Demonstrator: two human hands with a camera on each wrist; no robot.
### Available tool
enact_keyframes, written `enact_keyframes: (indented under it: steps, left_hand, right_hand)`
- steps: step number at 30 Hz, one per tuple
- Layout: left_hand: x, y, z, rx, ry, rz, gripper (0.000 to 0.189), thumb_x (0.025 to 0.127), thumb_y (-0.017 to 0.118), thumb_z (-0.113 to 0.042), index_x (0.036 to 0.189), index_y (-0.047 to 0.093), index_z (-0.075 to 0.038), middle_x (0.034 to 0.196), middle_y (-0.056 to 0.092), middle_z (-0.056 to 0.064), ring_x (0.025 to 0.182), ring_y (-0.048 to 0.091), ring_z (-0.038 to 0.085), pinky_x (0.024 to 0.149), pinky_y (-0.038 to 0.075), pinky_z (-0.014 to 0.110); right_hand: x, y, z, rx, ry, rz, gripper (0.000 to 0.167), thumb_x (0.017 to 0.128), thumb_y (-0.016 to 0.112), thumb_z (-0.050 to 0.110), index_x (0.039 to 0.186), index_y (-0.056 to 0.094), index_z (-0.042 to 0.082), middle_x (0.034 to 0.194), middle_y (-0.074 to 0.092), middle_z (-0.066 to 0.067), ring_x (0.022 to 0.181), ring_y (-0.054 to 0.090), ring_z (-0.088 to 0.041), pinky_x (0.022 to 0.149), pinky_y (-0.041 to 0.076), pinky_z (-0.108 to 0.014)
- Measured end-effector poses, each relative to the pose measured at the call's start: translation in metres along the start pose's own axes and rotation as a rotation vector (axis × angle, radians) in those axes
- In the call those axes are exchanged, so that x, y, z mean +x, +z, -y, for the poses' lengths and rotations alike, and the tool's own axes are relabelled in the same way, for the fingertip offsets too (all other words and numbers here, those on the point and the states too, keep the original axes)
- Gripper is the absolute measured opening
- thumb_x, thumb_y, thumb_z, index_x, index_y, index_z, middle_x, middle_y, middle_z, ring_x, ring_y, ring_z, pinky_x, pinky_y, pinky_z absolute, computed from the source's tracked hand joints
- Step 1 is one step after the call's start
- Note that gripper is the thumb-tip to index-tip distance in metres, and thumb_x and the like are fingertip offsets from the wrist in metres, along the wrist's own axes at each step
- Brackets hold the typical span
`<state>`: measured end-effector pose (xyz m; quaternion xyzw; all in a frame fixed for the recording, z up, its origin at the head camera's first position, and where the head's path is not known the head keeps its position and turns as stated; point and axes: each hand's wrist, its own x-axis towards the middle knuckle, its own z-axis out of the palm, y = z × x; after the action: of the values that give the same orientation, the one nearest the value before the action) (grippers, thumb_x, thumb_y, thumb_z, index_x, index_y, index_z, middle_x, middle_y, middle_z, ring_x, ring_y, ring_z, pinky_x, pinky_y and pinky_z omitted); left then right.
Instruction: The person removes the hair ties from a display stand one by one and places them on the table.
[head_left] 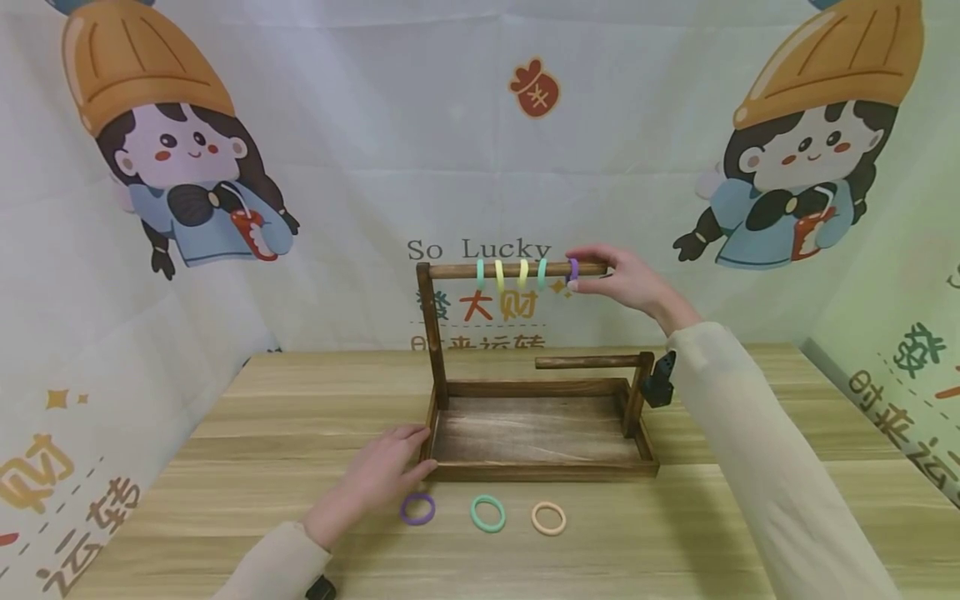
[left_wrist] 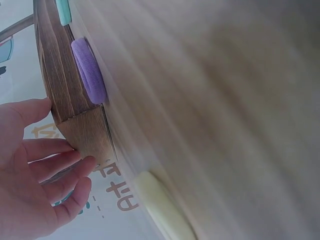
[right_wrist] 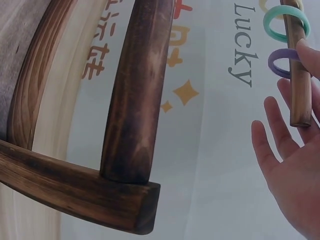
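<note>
My right hand [head_left: 626, 279] is at the free end of the wooden stand's upper rod [head_left: 442, 272], with thumb and index finger pinching a purple hair tie [head_left: 573, 269] looped round it. Two green and two yellow hair ties hang further left on that rod, among them a green one [right_wrist: 272, 22]. At the left front corner of the stand's tray base [head_left: 540, 472], my left hand [head_left: 378, 471] touches the wood with relaxed fingers. Before the tray lie another purple hair tie [left_wrist: 90, 72], a green one [head_left: 488, 513] and a peach one [head_left: 549, 518].
A shorter lower rod [head_left: 588, 362] extends leftward from a post on the tray's right side. A pale yellow hair tie [left_wrist: 162, 205] lies near my left wrist. Behind the wooden table [head_left: 300, 392] hangs a printed cloth [head_left: 375, 125].
</note>
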<state>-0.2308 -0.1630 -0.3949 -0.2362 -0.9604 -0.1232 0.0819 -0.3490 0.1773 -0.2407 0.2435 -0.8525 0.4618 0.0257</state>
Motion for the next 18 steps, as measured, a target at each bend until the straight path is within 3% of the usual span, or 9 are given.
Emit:
enact_keyframes:
  steps: [10,18]
  left_hand:
    - [-0.0004,-0.0002,0.0,0.002,0.005,0.006,0.052,0.084,0.059,-0.031,0.118,0.05,0.006,0.121,0.049,0.019,0.109,0.046,0.035,0.092,0.036,0.046]
    - [-0.0009,-0.0022,-0.0017,-0.011,0.004,-0.003,0.051,0.083,0.06,-0.03,0.118,0.051,0.007,0.12,0.049,0.02,0.108,0.046,0.036,0.091,0.036,0.046]
  right_hand:
    - [0.0001,0.001,-0.0005,-0.03,-0.023,-0.031,0.048,0.08,0.065,0.012,0.121,0.047,-0.002,0.118,0.049,-0.014,0.109,0.041,-0.027,0.088,0.037,-0.043]
    - [-0.0038,-0.0031,-0.0045,-0.057,0.009,-0.089,0.045,0.081,0.065,0.018,0.12,0.049,0.001,0.119,0.048,-0.012,0.113,0.039,-0.027,0.089,0.034,-0.047]
